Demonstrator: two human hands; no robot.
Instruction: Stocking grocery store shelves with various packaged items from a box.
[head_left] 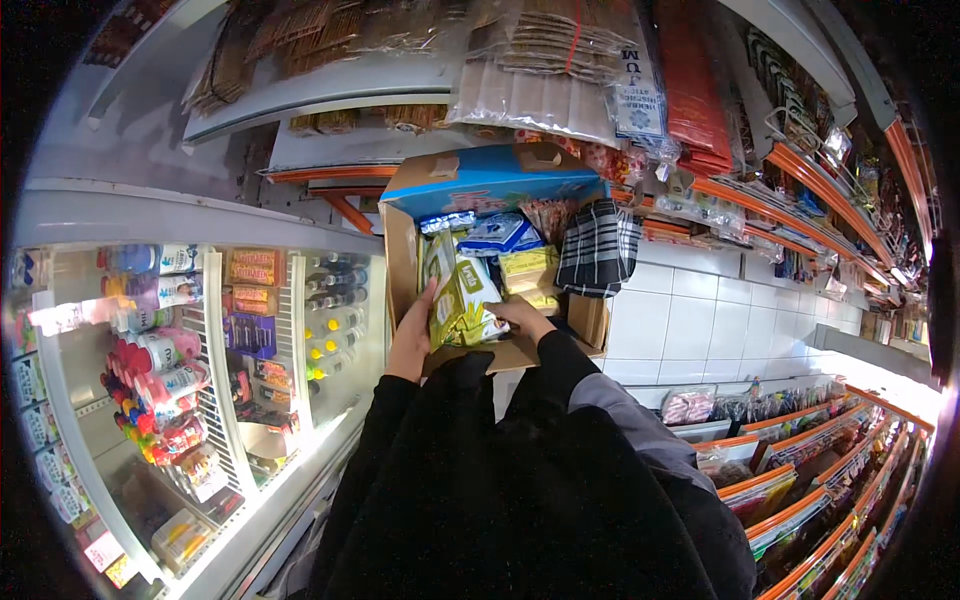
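An open cardboard box (402,250) with a blue flap is in front of me, filled with packaged goods. At its near left side, a green and white packet (462,300) lies tilted between my hands. My left hand (411,338) grips the packet's left edge, its fingers partly hidden. My right hand (524,318) closes on the packet's lower right side, with the fingertips partly covered. Beyond it are blue and white packets (495,233) and yellow packs (530,270). A dark checked cloth bundle (600,247) rests at the box's right side.
On the left stands a lit display fridge (230,370) with bottles and packs on its racks. Shelves with orange edges (800,510) hold flat packaged goods on the right. Brown paper goods in plastic (540,95) lie on a shelf beyond the box. White tiles (680,315) cover the floor.
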